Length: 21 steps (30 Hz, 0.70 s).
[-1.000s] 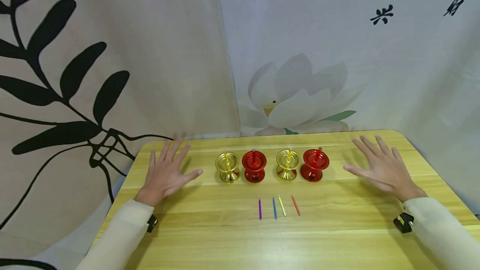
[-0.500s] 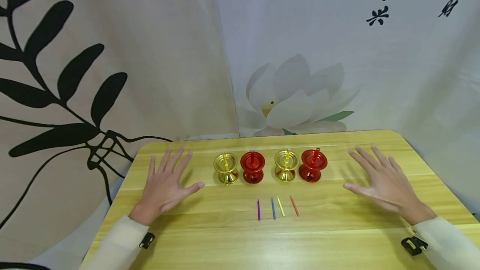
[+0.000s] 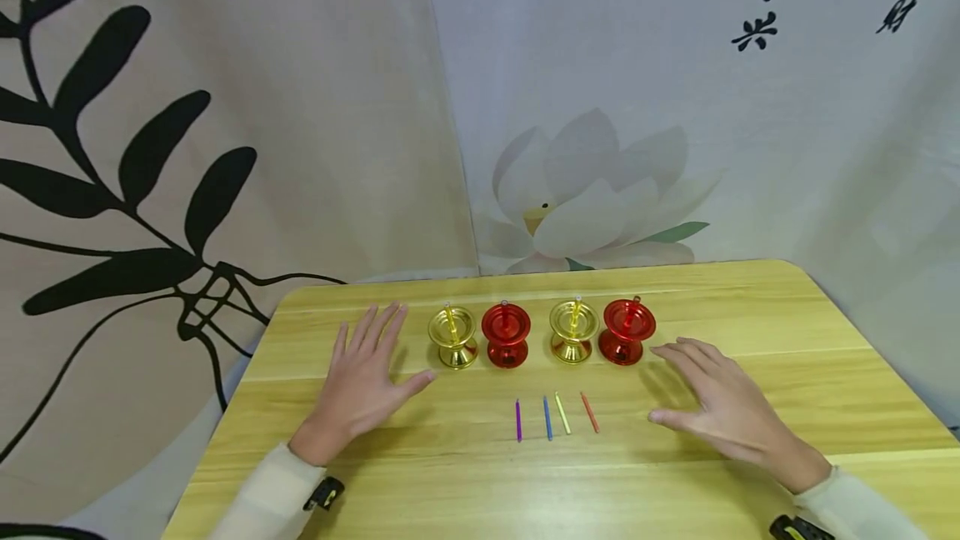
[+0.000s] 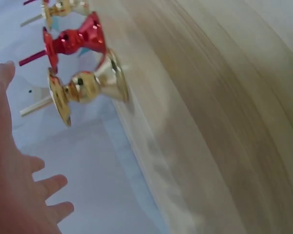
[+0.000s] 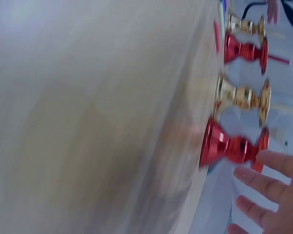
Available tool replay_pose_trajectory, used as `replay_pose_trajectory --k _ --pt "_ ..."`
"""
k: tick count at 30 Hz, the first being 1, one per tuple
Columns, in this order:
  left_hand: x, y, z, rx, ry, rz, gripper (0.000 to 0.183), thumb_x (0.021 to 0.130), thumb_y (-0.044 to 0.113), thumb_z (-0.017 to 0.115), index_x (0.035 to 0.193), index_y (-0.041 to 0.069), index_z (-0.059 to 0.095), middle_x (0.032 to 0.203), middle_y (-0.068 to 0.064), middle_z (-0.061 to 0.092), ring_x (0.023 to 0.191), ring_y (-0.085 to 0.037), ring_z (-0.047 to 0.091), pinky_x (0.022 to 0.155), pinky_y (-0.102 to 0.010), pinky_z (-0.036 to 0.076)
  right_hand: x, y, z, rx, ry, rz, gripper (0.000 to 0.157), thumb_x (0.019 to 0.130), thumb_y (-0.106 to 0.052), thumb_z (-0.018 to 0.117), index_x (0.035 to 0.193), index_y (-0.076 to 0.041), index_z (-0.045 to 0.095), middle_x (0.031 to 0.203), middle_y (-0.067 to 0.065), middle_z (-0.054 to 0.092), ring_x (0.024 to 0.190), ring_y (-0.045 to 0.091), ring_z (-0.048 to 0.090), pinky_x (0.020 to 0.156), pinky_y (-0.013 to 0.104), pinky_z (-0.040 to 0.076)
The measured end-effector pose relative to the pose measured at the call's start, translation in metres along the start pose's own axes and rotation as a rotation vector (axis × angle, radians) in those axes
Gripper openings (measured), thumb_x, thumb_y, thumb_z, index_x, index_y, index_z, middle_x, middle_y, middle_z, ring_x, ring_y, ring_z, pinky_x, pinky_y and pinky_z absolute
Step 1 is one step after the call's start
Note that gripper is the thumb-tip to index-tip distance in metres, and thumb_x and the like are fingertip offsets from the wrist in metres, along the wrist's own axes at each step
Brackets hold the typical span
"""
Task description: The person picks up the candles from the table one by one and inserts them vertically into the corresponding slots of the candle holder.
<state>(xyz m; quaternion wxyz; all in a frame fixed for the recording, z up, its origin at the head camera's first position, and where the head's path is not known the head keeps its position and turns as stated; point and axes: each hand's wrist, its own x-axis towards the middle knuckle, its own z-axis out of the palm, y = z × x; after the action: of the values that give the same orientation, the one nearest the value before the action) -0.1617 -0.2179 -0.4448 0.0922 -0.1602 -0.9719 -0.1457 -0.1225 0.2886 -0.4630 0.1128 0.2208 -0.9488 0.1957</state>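
Observation:
My left hand (image 3: 360, 394) hovers over the table's left half, fingers spread, thumb toward the leftmost gold candle holder (image 3: 453, 335). My right hand (image 3: 723, 407) is held over the right half with fingers loosely extended, nearest the rightmost red candle holder (image 3: 627, 330). Between those two stand another red holder (image 3: 506, 334) and another gold holder (image 3: 573, 330), each with an upright pin in its dish. In front of the row lie thin sticks like small candles: purple (image 3: 518, 421), blue (image 3: 547, 418), pale yellow (image 3: 562, 413) and orange-red (image 3: 589, 412). Both hands hold nothing.
Everything stands on a pale wooden table (image 3: 480, 490) with rounded far corners. Behind it hangs a light cloth backdrop (image 3: 337, 107) printed with black leaves, a lotus and characters. A small black device is strapped at each wrist.
Both hands have moved inward toward the row of holders, the right one further and with its fingers drawn closer together. The holders and sticks stay where they were.

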Motion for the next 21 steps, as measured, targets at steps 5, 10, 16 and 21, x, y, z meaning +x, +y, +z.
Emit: replay_pose_trajectory --k 5,10,16,21 --pt "0.011 0.011 0.011 -0.164 0.038 -0.027 0.109 0.098 0.071 0.071 0.175 0.008 0.025 0.178 -0.018 0.029 0.164 -0.043 0.024 0.129 -0.07 0.012 0.009 -0.024 0.015 0.056 -0.019 -0.032 0.089 0.085 -0.06 0.089 0.152 -0.008 0.062 0.151 0.018 0.063 0.14 0.042 0.053 0.108 0.074 0.044" --pt "0.023 0.015 0.023 -0.297 0.021 -0.083 0.107 0.099 0.065 0.074 0.175 0.009 0.024 0.177 -0.021 0.029 0.161 -0.047 0.029 0.126 -0.072 0.023 0.023 -0.048 0.028 0.14 -0.028 -0.081 0.086 0.085 -0.058 0.089 0.15 -0.009 0.064 0.149 0.014 0.063 0.137 0.036 0.057 0.108 0.069 0.049" --pt "0.036 0.018 0.037 -0.528 -0.025 -0.168 0.109 0.098 0.056 0.081 0.176 0.01 0.02 0.173 -0.016 0.04 0.158 -0.045 0.036 0.122 -0.071 0.032 0.044 -0.074 0.046 0.235 -0.05 -0.123 0.064 0.088 -0.05 0.088 0.136 -0.011 0.072 0.138 0.004 0.068 0.13 0.028 0.059 0.105 0.063 0.051" --pt "0.044 0.02 0.046 -0.701 -0.05 -0.232 0.105 0.099 0.044 0.084 0.175 0.007 0.022 0.165 -0.021 0.048 0.155 -0.045 0.041 0.125 -0.066 0.032 0.059 -0.092 0.06 0.277 -0.076 -0.153 0.05 0.09 -0.048 0.087 0.122 -0.011 0.075 0.127 -0.003 0.07 0.123 0.027 0.059 0.105 0.061 0.05"
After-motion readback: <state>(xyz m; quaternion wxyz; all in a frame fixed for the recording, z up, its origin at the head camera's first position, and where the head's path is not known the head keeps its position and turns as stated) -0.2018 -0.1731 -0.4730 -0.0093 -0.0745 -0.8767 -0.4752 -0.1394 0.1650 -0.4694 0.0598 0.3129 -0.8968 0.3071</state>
